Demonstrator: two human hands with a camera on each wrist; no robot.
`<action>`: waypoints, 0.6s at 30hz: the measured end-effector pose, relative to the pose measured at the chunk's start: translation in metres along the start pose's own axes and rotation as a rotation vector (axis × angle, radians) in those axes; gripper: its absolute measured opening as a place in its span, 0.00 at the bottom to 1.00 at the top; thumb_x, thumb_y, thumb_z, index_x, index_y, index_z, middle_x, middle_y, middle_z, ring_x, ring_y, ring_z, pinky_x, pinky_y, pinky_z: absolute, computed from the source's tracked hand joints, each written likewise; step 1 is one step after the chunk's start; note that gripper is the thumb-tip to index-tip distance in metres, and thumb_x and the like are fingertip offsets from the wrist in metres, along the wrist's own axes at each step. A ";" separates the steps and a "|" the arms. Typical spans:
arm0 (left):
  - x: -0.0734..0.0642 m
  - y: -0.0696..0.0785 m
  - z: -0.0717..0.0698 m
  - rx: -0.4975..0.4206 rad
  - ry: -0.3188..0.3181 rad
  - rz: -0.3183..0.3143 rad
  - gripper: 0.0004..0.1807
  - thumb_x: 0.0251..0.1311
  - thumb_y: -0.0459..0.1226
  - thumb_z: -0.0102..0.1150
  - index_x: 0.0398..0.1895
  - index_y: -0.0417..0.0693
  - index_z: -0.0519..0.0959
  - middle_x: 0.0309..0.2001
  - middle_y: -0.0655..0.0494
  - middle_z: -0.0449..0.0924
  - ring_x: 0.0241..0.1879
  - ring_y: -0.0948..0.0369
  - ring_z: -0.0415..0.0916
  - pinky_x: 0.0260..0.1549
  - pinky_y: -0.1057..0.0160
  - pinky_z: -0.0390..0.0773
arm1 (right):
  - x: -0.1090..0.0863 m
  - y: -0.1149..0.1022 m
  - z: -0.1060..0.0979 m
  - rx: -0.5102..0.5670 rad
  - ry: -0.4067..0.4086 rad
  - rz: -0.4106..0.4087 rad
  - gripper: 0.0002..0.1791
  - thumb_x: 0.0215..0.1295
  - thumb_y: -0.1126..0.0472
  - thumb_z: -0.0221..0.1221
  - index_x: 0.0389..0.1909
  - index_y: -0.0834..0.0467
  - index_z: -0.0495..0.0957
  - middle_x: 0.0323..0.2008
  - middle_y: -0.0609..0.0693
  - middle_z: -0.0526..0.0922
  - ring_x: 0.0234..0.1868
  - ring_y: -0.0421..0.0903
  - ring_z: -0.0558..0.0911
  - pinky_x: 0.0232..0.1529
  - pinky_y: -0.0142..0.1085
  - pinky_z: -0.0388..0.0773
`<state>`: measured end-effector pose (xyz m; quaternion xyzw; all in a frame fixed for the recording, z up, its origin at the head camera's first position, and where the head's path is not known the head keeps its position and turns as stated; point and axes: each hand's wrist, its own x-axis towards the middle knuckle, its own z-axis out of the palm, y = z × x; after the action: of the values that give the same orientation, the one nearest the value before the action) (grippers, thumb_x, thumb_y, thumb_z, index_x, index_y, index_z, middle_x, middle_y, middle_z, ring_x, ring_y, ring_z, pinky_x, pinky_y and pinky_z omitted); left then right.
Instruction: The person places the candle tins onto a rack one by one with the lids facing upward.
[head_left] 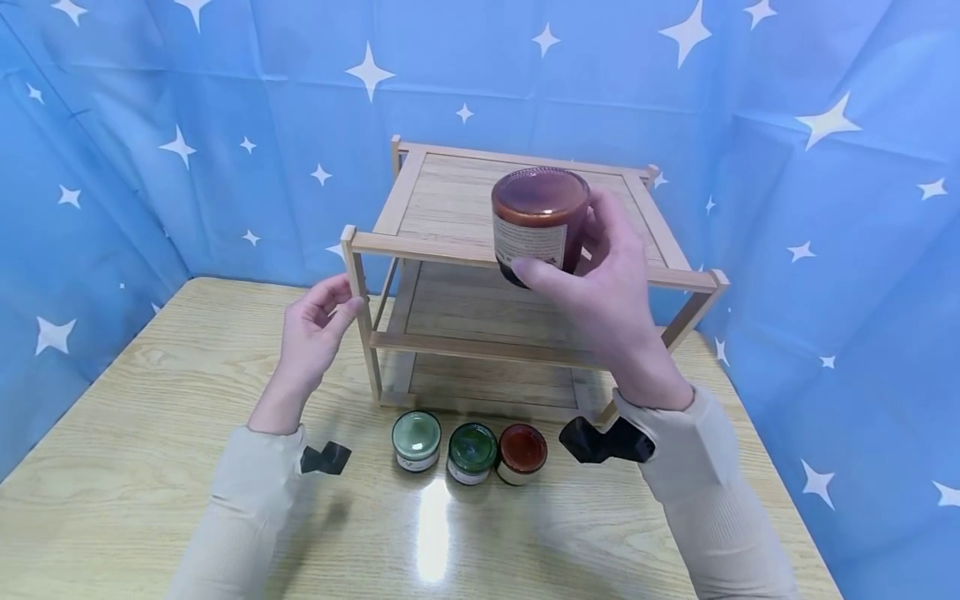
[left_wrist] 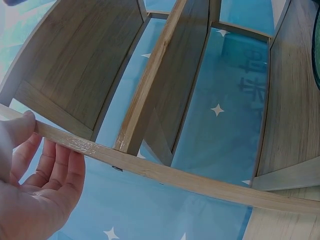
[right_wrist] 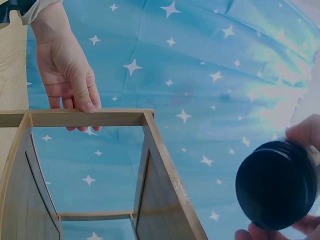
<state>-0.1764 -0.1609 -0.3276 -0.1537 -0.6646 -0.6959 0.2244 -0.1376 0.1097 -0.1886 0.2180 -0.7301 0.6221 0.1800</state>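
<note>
My right hand (head_left: 618,300) holds a reddish-brown glass jar (head_left: 531,208) with a pale printed label, raised in front of the top tier of a wooden shelf (head_left: 435,247). Glass faces up and a dark end points down; in the right wrist view that round dark end (right_wrist: 272,185) faces the camera. At the shelf's front left post (left_wrist: 165,172) is my left hand (head_left: 313,329), thumb on one side and fingertips on the other. In front of the shelf stand a light green jar (head_left: 416,435), a dark green jar (head_left: 472,450) and a red jar (head_left: 522,450).
The three-tier shelf stands on a light wood-grain table (head_left: 172,400). Blue cloth (head_left: 285,100) with white stars hangs behind and at both sides. Black wrist mounts (head_left: 607,439) stick out from the beige sleeves (head_left: 697,483).
</note>
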 end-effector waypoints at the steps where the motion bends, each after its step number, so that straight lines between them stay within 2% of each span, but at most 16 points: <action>1: 0.000 0.000 0.000 0.000 0.000 0.000 0.14 0.60 0.28 0.58 0.48 0.29 0.75 0.36 0.65 0.80 0.40 0.64 0.74 0.46 0.70 0.75 | 0.001 -0.001 0.001 -0.008 -0.004 0.010 0.28 0.44 0.68 0.67 0.50 0.56 0.71 0.46 0.54 0.77 0.45 0.49 0.76 0.47 0.38 0.75; 5: 0.000 -0.001 -0.001 -0.014 -0.002 0.003 0.12 0.60 0.27 0.57 0.47 0.37 0.78 0.36 0.65 0.80 0.39 0.64 0.74 0.45 0.70 0.75 | 0.008 -0.001 0.006 -0.048 -0.028 0.031 0.28 0.45 0.65 0.68 0.51 0.52 0.72 0.44 0.53 0.77 0.44 0.48 0.76 0.44 0.39 0.74; 8: 0.001 -0.002 -0.002 -0.022 0.004 0.004 0.12 0.60 0.24 0.55 0.46 0.39 0.79 0.36 0.65 0.80 0.38 0.66 0.75 0.45 0.71 0.75 | 0.015 -0.001 0.011 -0.073 -0.055 0.026 0.28 0.46 0.64 0.68 0.51 0.51 0.72 0.41 0.52 0.77 0.42 0.47 0.76 0.41 0.39 0.72; 12: 0.000 -0.002 -0.002 -0.013 0.011 -0.001 0.11 0.59 0.25 0.56 0.46 0.32 0.77 0.36 0.65 0.80 0.38 0.66 0.74 0.45 0.71 0.75 | 0.024 0.000 0.017 -0.066 -0.072 0.013 0.28 0.46 0.64 0.69 0.51 0.53 0.72 0.41 0.52 0.78 0.44 0.46 0.79 0.42 0.39 0.72; 18: 0.000 0.000 -0.001 -0.005 0.003 -0.008 0.14 0.59 0.27 0.58 0.47 0.25 0.74 0.36 0.65 0.80 0.39 0.64 0.75 0.46 0.70 0.75 | 0.033 0.001 0.024 -0.076 -0.036 0.014 0.29 0.45 0.64 0.69 0.52 0.56 0.72 0.44 0.52 0.77 0.43 0.46 0.78 0.43 0.36 0.74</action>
<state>-0.1767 -0.1620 -0.3277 -0.1506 -0.6633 -0.6986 0.2223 -0.1655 0.0831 -0.1754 0.2169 -0.7580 0.5910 0.1706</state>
